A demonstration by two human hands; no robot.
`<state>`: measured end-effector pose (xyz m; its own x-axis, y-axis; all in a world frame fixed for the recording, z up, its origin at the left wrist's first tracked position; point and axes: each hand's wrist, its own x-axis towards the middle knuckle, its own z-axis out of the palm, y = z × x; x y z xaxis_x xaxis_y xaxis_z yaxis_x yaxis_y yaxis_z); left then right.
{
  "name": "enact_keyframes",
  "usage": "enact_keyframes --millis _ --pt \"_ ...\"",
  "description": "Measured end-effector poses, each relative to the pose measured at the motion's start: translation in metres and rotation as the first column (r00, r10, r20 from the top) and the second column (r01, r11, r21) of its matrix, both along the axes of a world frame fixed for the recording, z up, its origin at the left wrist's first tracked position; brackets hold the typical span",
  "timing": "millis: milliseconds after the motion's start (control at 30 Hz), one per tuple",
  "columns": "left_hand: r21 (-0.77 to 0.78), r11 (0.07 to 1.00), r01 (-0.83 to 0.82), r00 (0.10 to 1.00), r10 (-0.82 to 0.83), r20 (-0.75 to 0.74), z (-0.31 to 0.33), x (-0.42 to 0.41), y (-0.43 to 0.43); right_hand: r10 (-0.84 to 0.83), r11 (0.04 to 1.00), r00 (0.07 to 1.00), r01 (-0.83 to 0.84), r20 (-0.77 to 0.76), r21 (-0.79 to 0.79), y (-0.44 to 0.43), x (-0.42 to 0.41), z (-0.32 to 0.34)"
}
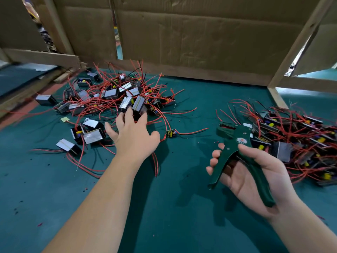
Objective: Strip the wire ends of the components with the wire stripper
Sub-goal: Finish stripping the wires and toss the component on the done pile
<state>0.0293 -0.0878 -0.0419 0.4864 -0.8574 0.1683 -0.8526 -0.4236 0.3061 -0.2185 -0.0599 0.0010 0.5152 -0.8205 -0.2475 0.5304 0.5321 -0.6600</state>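
A pile of small boxed components (pixel 116 94) with red and black wires lies at the left middle of the green table. My left hand (pixel 133 134) reaches over its near edge with fingers spread; the fingertips touch a boxed component (pixel 137 105), and I cannot see a grip on it. My right hand (pixel 255 172) holds a green wire stripper (pixel 238 152) by its handles, jaws pointing up and left, handles apart. A second pile of components (pixel 295 139) lies at the right, just behind that hand.
Cardboard walls (pixel 200 37) and a wooden frame post (pixel 295 44) close off the back of the green table mat (pixel 164 207). A loose small circuit board (pixel 171 133) with a red wire lies between the hands. Bits of insulation dot the mat.
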Motion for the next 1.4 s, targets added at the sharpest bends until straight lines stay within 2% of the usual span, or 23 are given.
enact_keyframes --millis 100,300,500,667,733,800,900,1000,1067,1100,1133,1233,1300,1333,1367,1400 --pt "-0.066 0.997 -0.035 0.999 0.034 -0.025 0.002 -0.001 0.000 -0.003 1.000 1.000 0.003 0.010 0.018 0.000 -0.002 0.000" --pt "-0.351 0.934 -0.071 0.993 0.034 -0.110 0.009 -0.002 0.004 0.011 1.000 0.999 -0.011 0.037 0.002 0.000 -0.004 0.002" --pt "-0.425 0.895 -0.132 0.984 0.066 -0.166 0.013 -0.002 0.007 0.005 1.000 0.998 -0.006 0.059 0.014 0.002 -0.005 0.002" --pt "-0.482 0.871 -0.098 0.977 -0.007 -0.211 0.017 -0.002 0.010 -0.002 1.000 0.998 0.001 0.064 0.018 0.003 -0.006 0.003" --pt "-0.552 0.829 -0.088 0.969 -0.057 -0.240 0.020 -0.004 0.011 -0.001 1.000 0.998 -0.001 0.069 0.018 0.004 -0.006 0.004" --pt "-0.669 0.741 -0.063 0.901 -0.246 -0.357 0.025 -0.007 0.012 -0.008 1.000 0.997 0.007 0.075 0.021 0.004 -0.007 0.004" --pt "-0.764 0.642 -0.063 0.662 -0.546 -0.514 0.031 -0.016 0.013 -0.034 0.999 0.996 0.032 0.078 0.035 0.005 -0.006 0.004" --pt "-0.754 0.651 -0.090 0.452 -0.648 -0.613 0.033 -0.027 0.014 -0.038 0.999 0.997 0.037 0.071 0.025 0.005 -0.006 0.003" --pt "-0.734 0.670 -0.110 0.355 -0.663 -0.659 0.033 -0.033 0.016 -0.018 1.000 0.998 0.017 0.068 0.007 0.005 -0.007 0.002" --pt "-0.724 0.681 -0.113 0.336 -0.659 -0.673 0.032 -0.035 0.017 -0.001 1.000 0.998 0.001 0.064 -0.003 0.005 -0.007 0.002" --pt "-0.723 0.685 -0.095 0.364 -0.652 -0.665 0.031 -0.036 0.018 0.017 1.000 0.998 -0.017 0.060 -0.008 0.006 -0.008 0.002" --pt "-0.746 0.663 0.062 0.592 -0.626 -0.507 0.029 -0.037 0.022 0.059 0.998 0.997 -0.058 0.051 -0.004 0.006 -0.008 0.003" --pt "-0.758 0.643 0.112 0.669 -0.613 -0.421 0.030 -0.037 0.023 0.076 0.997 0.996 -0.077 0.055 0.002 0.007 -0.007 0.003" --pt "-0.762 0.639 0.109 0.665 -0.616 -0.422 0.031 -0.037 0.024 0.082 0.997 0.995 -0.082 0.057 0.002 0.007 -0.007 0.003" --pt "-0.761 0.644 0.078 0.616 -0.631 -0.471 0.033 -0.038 0.025 0.084 0.996 0.995 -0.084 0.060 0.001 0.007 -0.007 0.003" --pt "-0.756 0.654 0.032 0.516 -0.659 -0.548 0.036 -0.040 0.026 0.081 0.997 0.995 -0.081 0.061 -0.002 0.007 -0.007 0.003"
